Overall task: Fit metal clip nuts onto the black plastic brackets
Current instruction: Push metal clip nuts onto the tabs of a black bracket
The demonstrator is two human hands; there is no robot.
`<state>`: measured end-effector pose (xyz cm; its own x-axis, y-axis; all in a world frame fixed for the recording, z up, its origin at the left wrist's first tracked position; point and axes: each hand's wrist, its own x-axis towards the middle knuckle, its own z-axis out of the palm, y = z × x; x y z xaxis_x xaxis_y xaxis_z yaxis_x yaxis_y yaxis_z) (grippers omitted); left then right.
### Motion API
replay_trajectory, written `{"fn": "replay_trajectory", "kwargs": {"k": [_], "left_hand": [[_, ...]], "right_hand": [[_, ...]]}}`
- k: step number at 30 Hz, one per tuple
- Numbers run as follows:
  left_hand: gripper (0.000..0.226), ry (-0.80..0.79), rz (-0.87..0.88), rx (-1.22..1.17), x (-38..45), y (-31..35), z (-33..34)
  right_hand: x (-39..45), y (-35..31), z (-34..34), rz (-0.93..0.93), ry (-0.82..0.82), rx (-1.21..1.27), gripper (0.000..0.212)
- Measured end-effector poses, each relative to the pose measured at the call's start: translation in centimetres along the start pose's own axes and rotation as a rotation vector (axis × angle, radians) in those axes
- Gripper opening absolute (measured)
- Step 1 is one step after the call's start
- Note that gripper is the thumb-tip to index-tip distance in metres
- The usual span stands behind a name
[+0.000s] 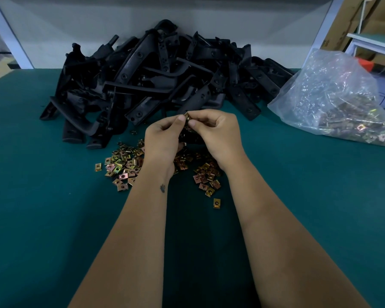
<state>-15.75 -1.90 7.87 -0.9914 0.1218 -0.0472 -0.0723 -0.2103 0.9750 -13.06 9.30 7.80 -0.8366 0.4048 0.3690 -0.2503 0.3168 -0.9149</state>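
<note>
Left hand (162,141) and right hand (218,136) meet above the green tabletop (42,196). A metal clip nut (187,116) sits pinched between the thumb tips and curled fingers (206,118) of both hands. Black bracket (190,136) below is mostly hidden. Loose clip nuts (122,161) lie beneath; bracket pile (153,78) behind

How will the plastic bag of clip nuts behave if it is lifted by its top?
The bag looks thin and crinkled, so it will probably sag. It bulges with metal clip nuts, so it is likely heavy, and their edges might tear the film.
</note>
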Motion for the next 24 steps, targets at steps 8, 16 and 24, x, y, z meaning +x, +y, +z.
{"fn": "replay_trajectory", "kwargs": {"k": [8, 16, 24], "left_hand": [[0.021, -0.004, 0.049, 0.002, 0.2, -0.3, -0.1], [0.016, 0.017, -0.005, -0.841, 0.7, 1.2, -2.4], [0.037, -0.019, 0.054, -0.896, 0.9, 1.5, -3.8]], "right_hand": [[0.1, 0.1, 0.4, -0.025, 0.132, -0.107, 0.02], [0.4, 0.9, -1.3, 0.194, 0.3, -0.355, 0.029], [-0.4, -0.5, 1.0, -0.101, -0.126, -0.977, 0.023]]}}
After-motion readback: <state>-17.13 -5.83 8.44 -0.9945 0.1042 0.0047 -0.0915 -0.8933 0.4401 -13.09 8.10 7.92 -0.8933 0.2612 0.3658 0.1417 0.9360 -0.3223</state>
